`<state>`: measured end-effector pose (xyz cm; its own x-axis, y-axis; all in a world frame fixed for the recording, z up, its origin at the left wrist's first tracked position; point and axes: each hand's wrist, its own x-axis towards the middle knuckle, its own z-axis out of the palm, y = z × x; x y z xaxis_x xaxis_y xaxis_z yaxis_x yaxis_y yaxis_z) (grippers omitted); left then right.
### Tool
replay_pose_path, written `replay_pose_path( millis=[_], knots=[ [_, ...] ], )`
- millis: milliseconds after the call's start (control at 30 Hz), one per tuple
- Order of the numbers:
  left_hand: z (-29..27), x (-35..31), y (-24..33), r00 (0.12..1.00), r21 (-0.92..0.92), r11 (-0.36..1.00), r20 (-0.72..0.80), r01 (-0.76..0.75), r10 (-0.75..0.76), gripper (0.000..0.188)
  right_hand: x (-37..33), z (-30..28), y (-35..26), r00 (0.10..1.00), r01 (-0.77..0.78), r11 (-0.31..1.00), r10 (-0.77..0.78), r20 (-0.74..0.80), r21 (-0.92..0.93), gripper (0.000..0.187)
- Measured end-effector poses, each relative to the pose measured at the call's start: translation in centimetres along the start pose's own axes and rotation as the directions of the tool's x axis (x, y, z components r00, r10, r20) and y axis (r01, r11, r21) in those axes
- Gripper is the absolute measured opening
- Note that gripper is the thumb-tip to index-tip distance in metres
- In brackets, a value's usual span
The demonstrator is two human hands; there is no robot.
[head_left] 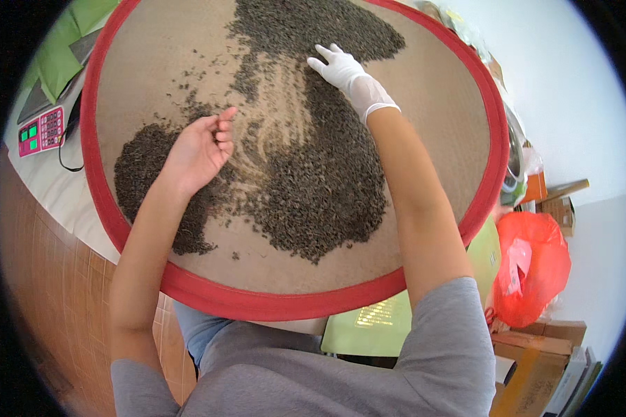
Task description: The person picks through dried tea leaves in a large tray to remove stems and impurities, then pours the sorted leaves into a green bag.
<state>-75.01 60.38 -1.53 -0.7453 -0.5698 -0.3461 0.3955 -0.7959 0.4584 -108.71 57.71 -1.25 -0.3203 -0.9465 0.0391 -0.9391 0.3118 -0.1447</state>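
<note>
A large round woven tray (424, 83) with a red rim lies in front of me, covered with dark dried tea leaves (327, 187) in several heaps. My left hand (200, 149) is bare and hovers over the left heap, palm up, fingers curled in with the tips together; I cannot tell if any leaves are pinched. My right hand (348, 75), in a white glove, lies flat with fingers spread on the leaves near the top heap.
A pink electronic scale (42, 131) and green cloth (59, 55) sit left of the tray. A red plastic bag (532, 267), cardboard boxes (535, 361) and a green stool (368, 323) are at lower right. Brown tiled floor lies at lower left.
</note>
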Motion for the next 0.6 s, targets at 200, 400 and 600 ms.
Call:
replay_pose_path(
  millis=[200,400,600],
  knots=[
    [-0.1,-0.7,-0.1,0.999,-0.001,1.0,0.045,0.004,-0.004,0.028,-2.9,0.3,-1.8,0.976,0.149,0.986,-0.134,0.169,-0.079,0.076],
    [0.5,-1.5,-0.5,0.997,-0.028,0.999,0.067,0.035,-0.033,0.028,-13.8,-1.8,-2.4,0.949,0.255,0.963,-0.232,0.213,-0.088,0.058],
    [1.2,-1.9,-0.5,0.995,-0.012,0.999,0.09,0.041,-0.04,0.027,-18.0,-5.6,-2.7,0.908,0.026,0.896,-0.207,0.365,0.444,0.032]
  ],
)
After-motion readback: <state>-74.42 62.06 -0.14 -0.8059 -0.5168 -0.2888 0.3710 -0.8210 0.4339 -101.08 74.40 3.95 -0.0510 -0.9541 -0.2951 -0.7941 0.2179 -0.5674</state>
